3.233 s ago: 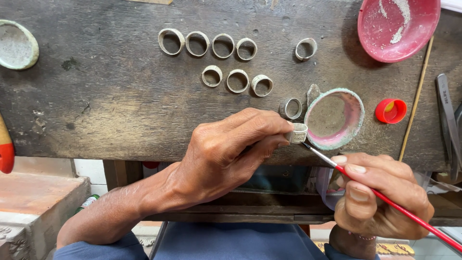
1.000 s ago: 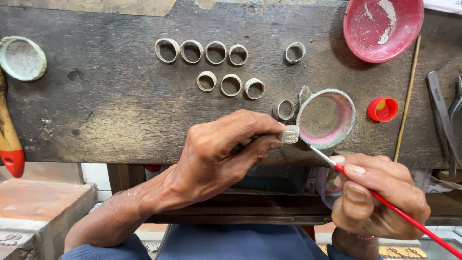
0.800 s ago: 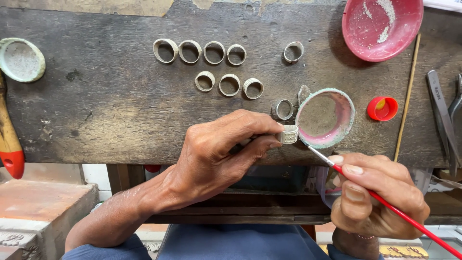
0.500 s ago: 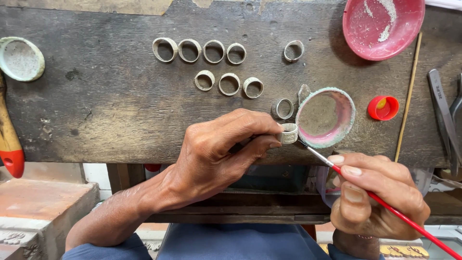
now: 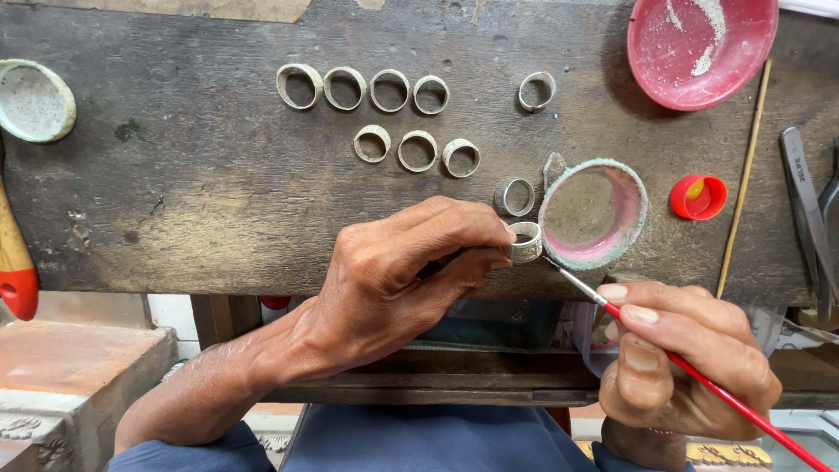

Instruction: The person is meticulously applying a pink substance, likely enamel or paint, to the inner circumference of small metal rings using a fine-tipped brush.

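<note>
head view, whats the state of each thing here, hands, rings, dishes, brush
left hand: pinching a metal ring at the bench edge
right hand: holding a red brush, tip at the held ring
loose rings: lying flat on the bench, apart from each other
pink-rimmed dish: upright, grey residue inside
red dish: upright, white powder inside
red cap: open side up
pale dish: upright at the left edge

pale ring (image 5: 525,242) pinched upright, red-handled brush (image 5: 690,373) touching

Jeweller's workshop: worn workbench (image 5: 201,201), metal rings (image 5: 418,150), pliers (image 5: 808,210).
</note>
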